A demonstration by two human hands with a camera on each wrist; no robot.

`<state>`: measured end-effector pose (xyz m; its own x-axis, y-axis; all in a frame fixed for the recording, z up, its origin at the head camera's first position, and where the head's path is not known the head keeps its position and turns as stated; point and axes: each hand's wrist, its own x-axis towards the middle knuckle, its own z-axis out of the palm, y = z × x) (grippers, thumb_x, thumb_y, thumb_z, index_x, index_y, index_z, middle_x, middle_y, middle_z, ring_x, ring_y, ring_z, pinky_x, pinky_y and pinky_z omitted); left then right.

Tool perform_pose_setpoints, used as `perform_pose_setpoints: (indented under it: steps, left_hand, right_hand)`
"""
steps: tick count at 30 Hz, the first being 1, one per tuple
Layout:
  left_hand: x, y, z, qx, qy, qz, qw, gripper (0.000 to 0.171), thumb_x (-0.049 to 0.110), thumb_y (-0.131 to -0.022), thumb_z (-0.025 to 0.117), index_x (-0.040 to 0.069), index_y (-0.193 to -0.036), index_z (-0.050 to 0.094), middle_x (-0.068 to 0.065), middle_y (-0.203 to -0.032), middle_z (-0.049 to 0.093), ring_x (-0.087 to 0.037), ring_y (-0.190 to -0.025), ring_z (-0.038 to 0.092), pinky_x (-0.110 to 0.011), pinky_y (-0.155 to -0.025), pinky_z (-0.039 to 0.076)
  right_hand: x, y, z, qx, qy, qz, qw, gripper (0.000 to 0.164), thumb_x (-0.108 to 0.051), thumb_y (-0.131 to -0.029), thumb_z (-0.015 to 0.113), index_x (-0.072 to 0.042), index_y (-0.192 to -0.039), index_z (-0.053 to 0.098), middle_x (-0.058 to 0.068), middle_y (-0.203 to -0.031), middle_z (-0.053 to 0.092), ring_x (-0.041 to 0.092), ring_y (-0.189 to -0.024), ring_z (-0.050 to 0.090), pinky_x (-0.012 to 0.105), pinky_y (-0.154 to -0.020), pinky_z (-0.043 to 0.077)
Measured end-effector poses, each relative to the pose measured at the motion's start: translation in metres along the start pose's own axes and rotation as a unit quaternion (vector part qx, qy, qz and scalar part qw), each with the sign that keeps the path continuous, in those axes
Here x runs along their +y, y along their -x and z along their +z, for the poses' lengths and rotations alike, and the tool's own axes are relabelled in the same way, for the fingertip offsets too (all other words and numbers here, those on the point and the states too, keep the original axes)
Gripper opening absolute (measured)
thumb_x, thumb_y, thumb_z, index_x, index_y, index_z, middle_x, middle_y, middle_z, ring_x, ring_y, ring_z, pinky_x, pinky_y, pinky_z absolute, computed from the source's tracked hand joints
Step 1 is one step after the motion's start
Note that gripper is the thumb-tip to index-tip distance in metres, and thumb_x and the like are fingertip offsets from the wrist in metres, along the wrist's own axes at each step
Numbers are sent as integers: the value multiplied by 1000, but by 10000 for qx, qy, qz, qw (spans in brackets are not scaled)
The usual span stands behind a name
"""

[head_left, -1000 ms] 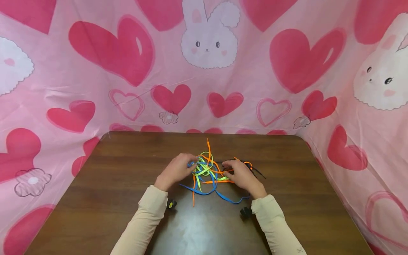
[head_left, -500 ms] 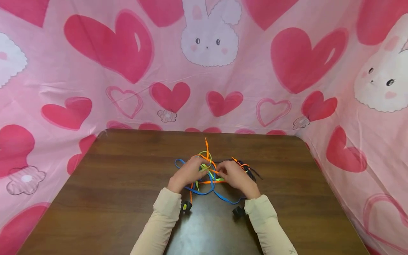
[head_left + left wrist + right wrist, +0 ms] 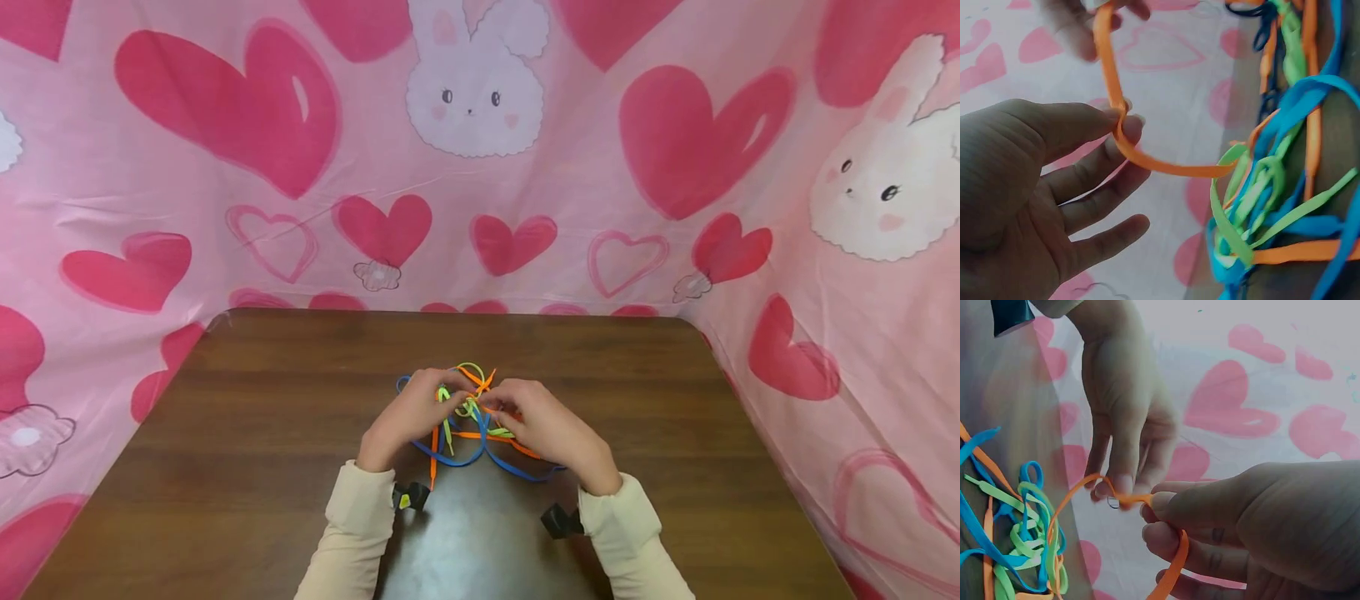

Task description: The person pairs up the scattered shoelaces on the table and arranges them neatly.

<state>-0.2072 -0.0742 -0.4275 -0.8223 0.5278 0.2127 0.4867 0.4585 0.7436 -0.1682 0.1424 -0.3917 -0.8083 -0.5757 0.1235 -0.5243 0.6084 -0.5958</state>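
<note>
My left hand (image 3: 408, 412) pinches an orange shoelace (image 3: 1166, 166) between thumb and index finger, its other fingers spread in the left wrist view. A short way along the same lace, my right hand (image 3: 1210, 519) pinches it with thumb and fingertips, and a length hangs down past its fingers. The two hands' fingertips are close together over the tangle. From there the orange lace runs down through a loop of a lime green shoelace (image 3: 1235, 231). Blue shoelaces (image 3: 517, 473) wind through the tangle and curve toward the front.
The tangle lies on a brown wooden table (image 3: 300, 358). Dark laces (image 3: 1263, 28) show at its far end in the left wrist view. A black wrist camera (image 3: 411, 497) sits under each wrist. A pink cloth with hearts (image 3: 262, 108) surrounds the table.
The hands, apart over the tangle, have come together and both pinch the orange lace. Its end, which pointed to the back of the table, is drawn in. The head view has shifted slightly.
</note>
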Motion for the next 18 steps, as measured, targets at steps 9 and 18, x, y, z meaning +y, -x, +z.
perform_pose_setpoints:
  steps: [9,18]
  left_hand:
    - [17,11,-23,755,-71,109,9971,13,9,-88,64,12,-99,69,6,-96,65,-8,-88,58,-39,-79,50]
    - [26,18,-40,1252,-452,269,9907,12,11,-88,63,14,-98,70,8,-95,63,-8,-85,56,-31,-72,47]
  right_hand:
    - [-3,6,-12,119,-29,153,9998,21,-14,-86,66,-15,-107,69,-11,-93,65,3,-77,58,22,-70,50]
    - [2,13,-23,597,2,297,9978,15,-20,-86,66,-21,-101,71,-16,-91,65,1,-79,57,23,-71,50]
